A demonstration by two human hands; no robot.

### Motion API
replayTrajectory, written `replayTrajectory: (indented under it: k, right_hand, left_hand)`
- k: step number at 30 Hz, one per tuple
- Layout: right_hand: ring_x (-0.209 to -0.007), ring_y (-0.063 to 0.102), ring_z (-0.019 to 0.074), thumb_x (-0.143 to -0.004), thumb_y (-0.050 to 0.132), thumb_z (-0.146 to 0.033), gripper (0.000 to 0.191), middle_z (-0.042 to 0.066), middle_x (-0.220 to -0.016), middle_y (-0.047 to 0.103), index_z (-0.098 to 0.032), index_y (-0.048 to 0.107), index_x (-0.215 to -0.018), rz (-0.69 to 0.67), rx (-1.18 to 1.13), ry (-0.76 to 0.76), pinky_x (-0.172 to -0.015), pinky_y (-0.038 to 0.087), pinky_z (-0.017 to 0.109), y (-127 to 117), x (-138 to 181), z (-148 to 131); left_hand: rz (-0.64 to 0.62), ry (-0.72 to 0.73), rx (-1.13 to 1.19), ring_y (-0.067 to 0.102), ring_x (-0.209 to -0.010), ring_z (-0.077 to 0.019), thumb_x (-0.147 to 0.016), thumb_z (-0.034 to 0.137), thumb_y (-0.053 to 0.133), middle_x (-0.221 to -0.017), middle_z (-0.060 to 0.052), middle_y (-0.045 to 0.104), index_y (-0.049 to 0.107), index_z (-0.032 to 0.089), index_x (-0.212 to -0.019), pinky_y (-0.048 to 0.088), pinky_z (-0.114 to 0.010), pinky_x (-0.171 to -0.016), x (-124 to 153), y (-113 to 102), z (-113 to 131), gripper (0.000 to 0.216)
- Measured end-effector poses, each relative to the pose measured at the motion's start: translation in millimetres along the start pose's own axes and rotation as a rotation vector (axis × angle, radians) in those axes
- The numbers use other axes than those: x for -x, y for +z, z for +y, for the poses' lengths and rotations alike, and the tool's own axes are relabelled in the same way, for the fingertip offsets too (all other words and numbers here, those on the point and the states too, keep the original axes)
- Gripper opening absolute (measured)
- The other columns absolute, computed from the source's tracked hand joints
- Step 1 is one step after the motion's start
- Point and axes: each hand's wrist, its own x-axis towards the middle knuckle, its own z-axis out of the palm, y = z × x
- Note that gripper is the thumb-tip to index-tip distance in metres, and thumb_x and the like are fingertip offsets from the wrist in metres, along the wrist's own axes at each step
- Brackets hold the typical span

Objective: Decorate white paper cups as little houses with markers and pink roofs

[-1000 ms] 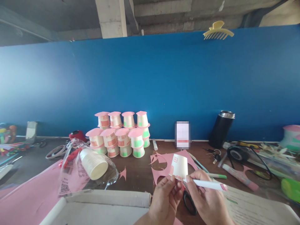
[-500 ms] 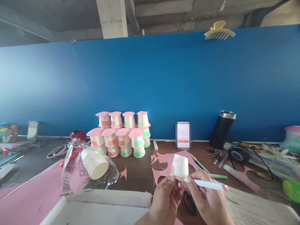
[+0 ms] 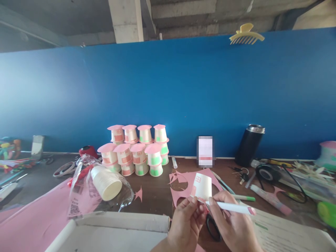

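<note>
A white paper cup (image 3: 204,186) is held upside down in front of me, marked with a red window, a red door and red strokes near its rim. My left hand (image 3: 186,221) pinches that rim from below with thumb and fingers. A white marker (image 3: 232,207) with a pink end lies in the grip of my right hand (image 3: 231,222), its tip at the lower right of the cup. Beneath the hands are pink paper (image 3: 181,190) with round cut-outs and scissors (image 3: 213,226), partly hidden.
Stacked decorated cups with pink roofs (image 3: 153,150) stand at the back. Left of centre lie nested cups (image 3: 106,183) in clear plastic, behind an open white box (image 3: 126,224). A black bottle (image 3: 248,147), a green-tipped marker (image 3: 244,198) and a printed sheet (image 3: 294,231) are on the right.
Almost nothing differs. The cup, both hands and the marker keep nearly the same position, with only a slight shift of the whole view.
</note>
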Motion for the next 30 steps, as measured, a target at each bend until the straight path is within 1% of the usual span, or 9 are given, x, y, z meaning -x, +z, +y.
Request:
replayTrajectory:
  k: [3, 6, 10, 22, 27, 30]
  right_hand:
    - [-0.044, 0.050, 0.0120, -0.091, 0.052, -0.036, 0.022, -0.004, -0.057, 0.054, -0.024, 0.053, -0.074, 0.022, 0.013, 0.009, -0.044, 0.041, 0.023, 0.3, 0.7, 2.0]
    - [-0.042, 0.047, 0.0117, -0.091, 0.052, -0.037, 0.023, -0.006, -0.052, 0.049, -0.024, 0.052, -0.072, 0.053, 0.046, 0.024, -0.043, 0.040, 0.023, 0.7, 1.3, 4.3]
    - [-0.041, 0.046, 0.0114, -0.091, 0.052, -0.038, 0.025, -0.007, -0.050, 0.046, -0.024, 0.052, -0.070, 0.050, 0.066, 0.029, -0.044, 0.040, 0.023, 0.4, 1.4, 5.1]
    - [-0.044, 0.048, 0.0126, -0.091, 0.052, -0.038, 0.023, -0.004, -0.055, 0.052, -0.024, 0.055, -0.073, 0.034, 0.066, 0.049, -0.045, 0.040, 0.024, 1.1, 1.1, 4.8]
    - [-0.043, 0.048, 0.0125, -0.091, 0.051, -0.039, 0.024, -0.005, -0.054, 0.051, -0.024, 0.055, -0.073, 0.029, 0.069, 0.017, -0.045, 0.040, 0.024, 0.2, 0.7, 3.9]
    - [-0.041, 0.045, 0.0122, -0.091, 0.051, -0.039, 0.026, -0.005, -0.052, 0.047, -0.024, 0.053, -0.070, 0.040, 0.096, 0.016, -0.044, 0.038, 0.024, -0.1, 0.3, 4.1]
  left_hand:
    - [0.024, 0.003, 0.026, 0.063, -0.060, -0.0084, -0.078, 0.012, 0.072, -0.066, -0.005, 0.067, 0.066, 0.008, -0.074, 0.052, -0.017, -0.059, 0.5, 0.0, -0.2, 0.009]
    - [0.075, 0.010, 0.058, 0.065, -0.062, -0.0102, -0.078, 0.009, 0.070, -0.066, -0.006, 0.067, 0.066, 0.008, -0.073, 0.054, -0.018, -0.060, 0.6, 0.0, 0.1, 0.007]
    - [0.115, 0.006, 0.064, 0.066, -0.062, -0.0113, -0.081, 0.009, 0.066, -0.067, -0.007, 0.068, 0.065, 0.009, -0.073, 0.055, -0.020, -0.060, 0.7, 1.0, 0.9, 0.008]
    - [0.071, -0.011, 0.048, 0.066, -0.062, -0.0107, -0.082, 0.009, 0.065, -0.067, -0.007, 0.069, 0.066, 0.008, -0.075, 0.055, -0.019, -0.060, 2.4, 3.4, 3.0, 0.008]
    - [0.071, -0.010, 0.052, 0.066, -0.061, -0.0103, -0.081, 0.010, 0.067, -0.067, -0.006, 0.069, 0.066, 0.008, -0.074, 0.054, -0.019, -0.060, 2.7, 2.5, 1.9, 0.007]
    - [0.080, -0.003, 0.057, 0.066, -0.061, -0.0109, -0.081, 0.009, 0.067, -0.066, -0.006, 0.069, 0.065, 0.008, -0.074, 0.055, -0.019, -0.059, 2.8, 1.9, 1.5, 0.007]
